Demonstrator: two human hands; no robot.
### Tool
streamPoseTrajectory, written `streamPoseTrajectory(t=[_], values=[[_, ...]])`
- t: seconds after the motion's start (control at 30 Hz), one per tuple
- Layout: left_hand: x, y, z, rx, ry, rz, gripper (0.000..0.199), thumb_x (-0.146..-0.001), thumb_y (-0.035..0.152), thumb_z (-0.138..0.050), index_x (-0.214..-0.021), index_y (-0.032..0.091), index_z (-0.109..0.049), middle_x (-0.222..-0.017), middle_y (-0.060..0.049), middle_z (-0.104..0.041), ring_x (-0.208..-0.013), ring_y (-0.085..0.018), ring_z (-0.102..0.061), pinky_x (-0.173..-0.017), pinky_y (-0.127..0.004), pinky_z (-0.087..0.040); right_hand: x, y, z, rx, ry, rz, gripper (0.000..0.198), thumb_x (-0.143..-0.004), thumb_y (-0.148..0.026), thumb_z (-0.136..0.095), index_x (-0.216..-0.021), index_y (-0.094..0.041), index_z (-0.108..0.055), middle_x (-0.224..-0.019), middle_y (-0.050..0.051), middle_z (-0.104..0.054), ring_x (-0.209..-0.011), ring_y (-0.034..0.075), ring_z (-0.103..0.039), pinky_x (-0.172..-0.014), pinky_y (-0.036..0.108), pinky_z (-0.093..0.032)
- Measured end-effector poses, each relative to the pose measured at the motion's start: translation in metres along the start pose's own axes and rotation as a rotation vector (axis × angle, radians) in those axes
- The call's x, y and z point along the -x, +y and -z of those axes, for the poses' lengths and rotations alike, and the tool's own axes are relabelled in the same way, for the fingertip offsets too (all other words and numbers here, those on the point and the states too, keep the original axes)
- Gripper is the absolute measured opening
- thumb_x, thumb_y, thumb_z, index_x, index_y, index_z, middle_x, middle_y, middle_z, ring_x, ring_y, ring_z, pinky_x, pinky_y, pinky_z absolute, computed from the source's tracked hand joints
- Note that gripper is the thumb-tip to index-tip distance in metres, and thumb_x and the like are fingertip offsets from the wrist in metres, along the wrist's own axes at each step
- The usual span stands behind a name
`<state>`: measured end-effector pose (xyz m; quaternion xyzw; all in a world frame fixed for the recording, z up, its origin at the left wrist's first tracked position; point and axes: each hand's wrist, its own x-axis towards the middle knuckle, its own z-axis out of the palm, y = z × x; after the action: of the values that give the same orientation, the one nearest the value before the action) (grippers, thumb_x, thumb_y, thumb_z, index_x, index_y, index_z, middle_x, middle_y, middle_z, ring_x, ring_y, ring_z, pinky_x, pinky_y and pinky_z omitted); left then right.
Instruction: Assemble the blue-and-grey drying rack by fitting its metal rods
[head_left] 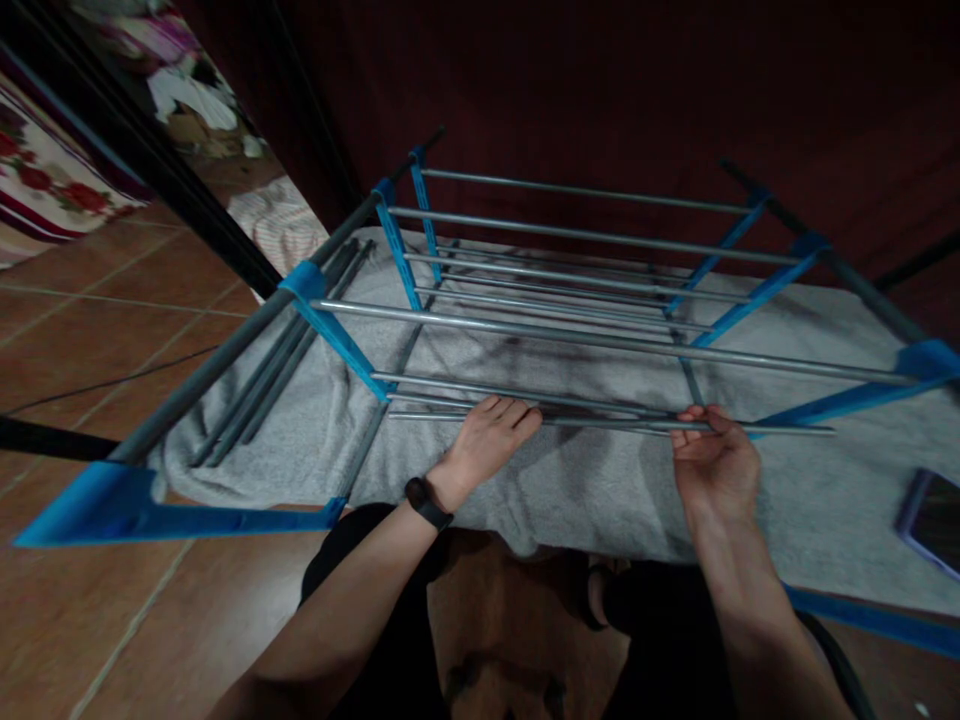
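A rack frame of grey metal tubes (600, 345) and blue plastic brackets (337, 345) lies on a grey blanket (570, 490) in front of me. My left hand (487, 440), with a dark watch at the wrist, has its fingers curled over thin metal rods low in the frame. My right hand (716, 455), palm up, pinches a metal rod (787, 430) near its right end. That rod's right end sticks out free, just under the blue bracket at the right. What lies beneath the left fingers is partly hidden.
Several loose tubes (277, 350) lie on the blanket at the left. A phone (934, 520) rests at the right edge. A dark red curtain (585, 90) hangs behind the rack. Tiled floor (97, 330) and floral cloth (60, 170) are at the left.
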<state>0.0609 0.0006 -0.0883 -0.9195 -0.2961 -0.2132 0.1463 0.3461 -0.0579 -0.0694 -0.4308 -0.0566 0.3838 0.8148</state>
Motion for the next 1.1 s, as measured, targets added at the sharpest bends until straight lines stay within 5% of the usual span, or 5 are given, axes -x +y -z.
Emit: streamPoseTrajectory(t=[0.67,1.1], values=[[0.002,-0.012,0.003,0.186,0.040,0.207,0.023,-0.100,0.037,-0.049,-0.105,0.020,-0.064,-0.088,-0.002,-0.068,-0.083,-0.016,-0.064,-0.075,-0.031,-0.045,0.004,0.004,-0.001,0.026,-0.090,-0.015,0.011,-0.076,-0.019,-0.057,-0.082,-0.015,-0.065,-0.086,0.006,-0.070,-0.084,0.015,-0.070,-0.080,0.025,-0.057],[0.005,-0.017,0.002,0.261,-0.060,0.195,0.024,-0.100,0.040,-0.047,-0.105,0.022,-0.062,-0.092,-0.002,-0.069,-0.086,-0.017,-0.065,-0.074,-0.030,-0.046,0.007,0.010,0.002,0.165,-0.114,-0.009,0.003,-0.084,-0.021,-0.061,-0.083,-0.020,-0.064,-0.086,0.003,-0.075,-0.081,0.013,-0.072,-0.077,0.025,-0.060]])
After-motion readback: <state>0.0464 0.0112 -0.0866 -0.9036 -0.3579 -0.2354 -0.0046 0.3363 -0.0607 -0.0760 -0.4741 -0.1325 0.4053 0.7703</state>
